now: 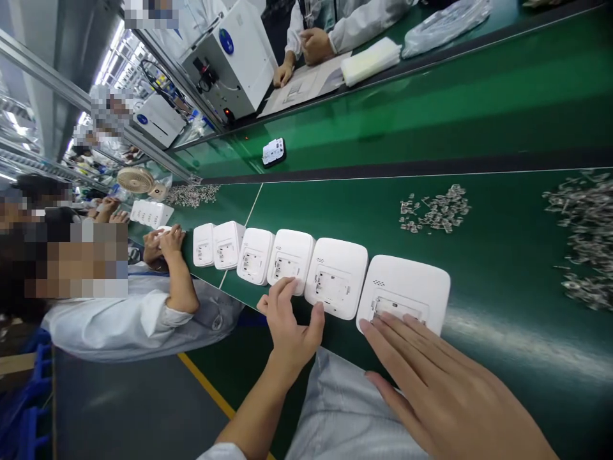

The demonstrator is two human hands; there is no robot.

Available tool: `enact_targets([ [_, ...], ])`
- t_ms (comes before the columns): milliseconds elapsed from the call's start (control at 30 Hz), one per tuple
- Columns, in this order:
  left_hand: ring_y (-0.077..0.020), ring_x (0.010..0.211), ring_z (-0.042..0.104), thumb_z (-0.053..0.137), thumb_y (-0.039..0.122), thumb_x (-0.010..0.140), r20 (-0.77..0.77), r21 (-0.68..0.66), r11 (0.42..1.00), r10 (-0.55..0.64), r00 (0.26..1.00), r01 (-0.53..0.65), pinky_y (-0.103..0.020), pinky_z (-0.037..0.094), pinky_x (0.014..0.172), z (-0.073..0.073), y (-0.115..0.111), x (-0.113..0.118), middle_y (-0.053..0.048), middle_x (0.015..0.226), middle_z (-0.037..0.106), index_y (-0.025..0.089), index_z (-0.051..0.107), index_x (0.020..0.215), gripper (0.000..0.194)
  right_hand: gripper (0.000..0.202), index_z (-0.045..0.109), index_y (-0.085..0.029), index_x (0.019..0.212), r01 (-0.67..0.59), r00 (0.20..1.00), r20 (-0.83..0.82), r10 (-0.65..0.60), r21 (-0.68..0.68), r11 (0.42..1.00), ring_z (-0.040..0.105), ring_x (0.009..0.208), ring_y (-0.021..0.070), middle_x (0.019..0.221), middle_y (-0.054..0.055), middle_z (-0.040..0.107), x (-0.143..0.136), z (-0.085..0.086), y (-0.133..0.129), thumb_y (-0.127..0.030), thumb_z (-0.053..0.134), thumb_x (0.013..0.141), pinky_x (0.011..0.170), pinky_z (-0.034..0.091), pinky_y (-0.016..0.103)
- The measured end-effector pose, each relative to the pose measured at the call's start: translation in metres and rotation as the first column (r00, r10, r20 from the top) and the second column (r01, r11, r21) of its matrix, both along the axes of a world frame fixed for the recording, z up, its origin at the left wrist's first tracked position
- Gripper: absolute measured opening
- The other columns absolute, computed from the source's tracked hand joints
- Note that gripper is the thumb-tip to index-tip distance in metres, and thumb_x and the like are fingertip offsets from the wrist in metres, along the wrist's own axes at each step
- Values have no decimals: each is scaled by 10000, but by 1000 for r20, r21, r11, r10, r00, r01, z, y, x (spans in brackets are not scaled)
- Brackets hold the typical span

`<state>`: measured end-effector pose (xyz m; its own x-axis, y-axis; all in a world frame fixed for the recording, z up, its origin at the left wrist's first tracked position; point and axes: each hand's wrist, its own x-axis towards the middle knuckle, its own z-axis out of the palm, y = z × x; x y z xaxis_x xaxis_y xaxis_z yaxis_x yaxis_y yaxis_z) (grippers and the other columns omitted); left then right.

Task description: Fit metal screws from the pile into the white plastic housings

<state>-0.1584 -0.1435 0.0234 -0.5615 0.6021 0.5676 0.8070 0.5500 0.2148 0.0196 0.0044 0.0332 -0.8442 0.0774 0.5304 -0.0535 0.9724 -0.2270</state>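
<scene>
Several white square plastic housings with open battery compartments lie in a row on the green bench. My right hand (431,377) lies flat with fingers stretched over the lower part of the nearest housing (407,281), covering some of its compartment. To the left, my left hand (290,329) has its thumb and fingers apart. Its fingertips are at the lower edge of another housing (293,249), and its thumb is by the lower corner of the housing between my hands (338,265). Whether the thumb touches is unclear.
Small metal clips form a pile (438,207) behind the row, with a bigger heap (589,236) at far right. Beyond runs a green conveyor (431,102) carrying a small white-and-black device (274,152). A co-worker (134,306) sits at left; another person's hands (311,48) rest across the belt.
</scene>
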Motion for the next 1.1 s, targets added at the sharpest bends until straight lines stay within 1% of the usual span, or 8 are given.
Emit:
enact_targets([
  [133,-318,1105,549,670,298,855,-200,116,978,-147,969,172,-468,437,901,-5,22,30,-184,1145,581,120,547,1172,384,269,638,-156,1236,76,997,-23,-78,-94,993,657,1138,274,1192,100,706,42,6,29,-203,549,986,992,552,436],
  [200,-305,1044,578,667,252,837,-188,183,898,-367,911,400,-440,454,842,-6,44,57,-173,1097,587,109,582,1101,312,211,655,-189,1161,347,933,-58,-356,-126,929,694,1001,248,1046,75,733,82,0,51,-191,594,959,915,567,401],
  [300,-296,1032,609,639,236,863,-96,210,673,-707,701,709,-433,432,826,-7,84,102,-157,1102,624,98,639,1040,224,178,663,-179,1100,860,494,-199,-847,-33,509,687,841,260,914,86,715,159,-13,83,-232,631,934,794,558,408],
  [400,-283,1132,570,632,292,906,-112,125,497,-853,510,858,-436,402,871,-8,119,144,-134,1202,639,111,680,1074,252,457,623,-76,1194,989,41,-201,-979,148,11,624,1010,391,1069,225,668,232,-24,106,-447,613,927,859,505,540],
  [500,-278,1227,512,594,324,947,-89,-7,455,-887,453,890,-432,392,928,-14,138,170,-131,1307,606,112,665,1175,319,709,507,-16,1341,959,-182,-68,-981,210,-193,520,1161,454,1223,307,585,268,-31,114,-580,542,913,895,446,592],
  [667,-296,1329,439,551,393,971,7,-135,515,-854,521,846,-447,381,1002,-24,137,174,-150,1441,520,91,559,1362,494,602,500,-80,1346,988,-2,54,-999,157,7,518,1184,412,1107,207,671,237,-29,102,-537,484,954,953,376,563],
  [867,-334,1413,361,514,478,982,30,-26,515,-856,515,857,-473,337,1092,-27,136,171,-193,1497,451,22,475,1420,633,383,537,-132,1298,814,564,170,-808,53,579,642,995,281,1089,134,711,145,-1,77,-340,324,1058,865,451,408],
  [1100,-365,1437,308,452,577,987,93,-101,465,-876,473,880,-550,292,1076,-24,137,170,-222,1458,462,81,451,1424,661,276,649,-199,1098,702,676,379,-632,-70,709,659,731,203,822,32,723,89,59,136,-387,458,1030,643,417,292],
])
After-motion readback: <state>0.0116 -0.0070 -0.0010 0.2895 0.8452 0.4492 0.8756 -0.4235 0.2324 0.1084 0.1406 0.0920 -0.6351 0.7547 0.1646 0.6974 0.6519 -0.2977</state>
